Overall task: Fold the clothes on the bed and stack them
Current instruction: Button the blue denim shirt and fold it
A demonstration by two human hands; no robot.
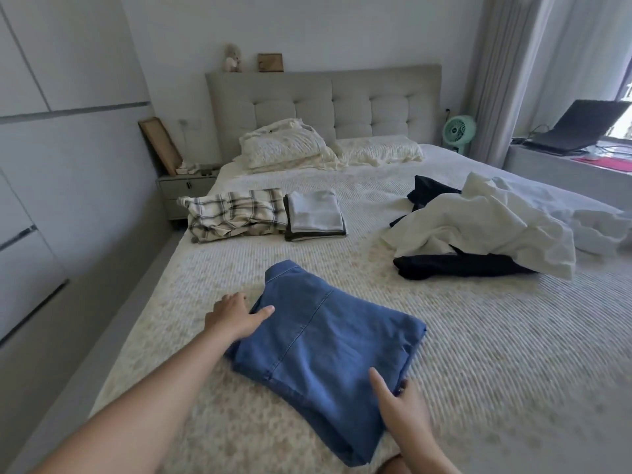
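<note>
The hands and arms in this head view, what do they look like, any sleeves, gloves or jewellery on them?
Both arms are bare as far as the frame shows: no sleeves visible on either forearm. The left hand and the right hand wear no gloves, and no rings, watch or bracelet show at fingers or wrists. No markings are visible.

At your six o'clock lies matt blue denim cloth [325, 336] with stitched seams, on a ribbed, nubbly cream bedspread [478, 354]. At two o'clock, soft crumpled white fabric [485, 230]; at twelve, a tufted cloth headboard [342, 104].
</note>
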